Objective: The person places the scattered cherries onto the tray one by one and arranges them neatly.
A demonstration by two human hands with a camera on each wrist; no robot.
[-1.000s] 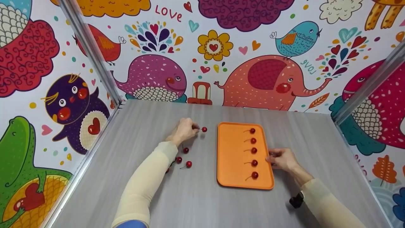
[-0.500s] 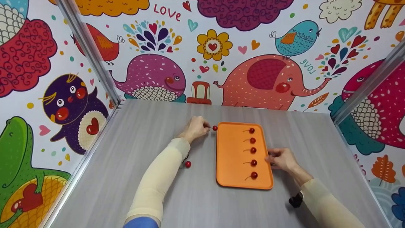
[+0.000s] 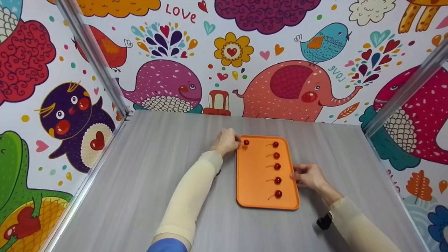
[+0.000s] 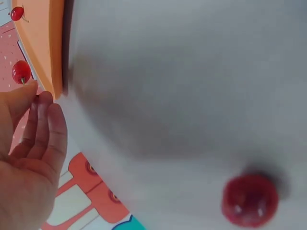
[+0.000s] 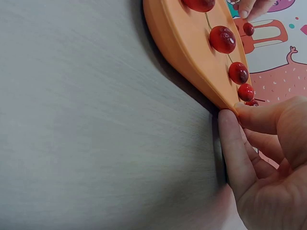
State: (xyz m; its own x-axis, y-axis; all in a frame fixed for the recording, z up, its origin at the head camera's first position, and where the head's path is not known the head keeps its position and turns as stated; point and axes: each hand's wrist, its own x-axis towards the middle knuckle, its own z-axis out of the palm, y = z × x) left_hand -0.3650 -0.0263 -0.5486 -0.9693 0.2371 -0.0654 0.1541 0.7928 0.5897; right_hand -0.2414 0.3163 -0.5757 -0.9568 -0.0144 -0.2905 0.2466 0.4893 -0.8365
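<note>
My left hand (image 3: 226,140) pinches the stem of a red cherry (image 3: 246,142) above the far left corner of an orange tray (image 3: 255,175). In the left wrist view that cherry (image 4: 21,72) hangs just beyond the thumb and fingertips. Along the tray's right half, several cherries (image 3: 277,166) lie in a column, their stems pointing left. My right hand (image 3: 309,176) grips the tray's right rim; the right wrist view shows thumb above and fingers (image 5: 235,148) against the outer side.
A loose cherry (image 4: 250,200) sits on the grey table (image 3: 140,182), seen in the left wrist view; the left sleeve (image 3: 187,196) covers that area in the head view. Printed wall panels (image 3: 231,84) stand behind the table.
The left hand has carried the cherry rightward from the table to over the tray's far left corner. The left forearm now covers the loose cherries. The right hand keeps its hold on the rim.
</note>
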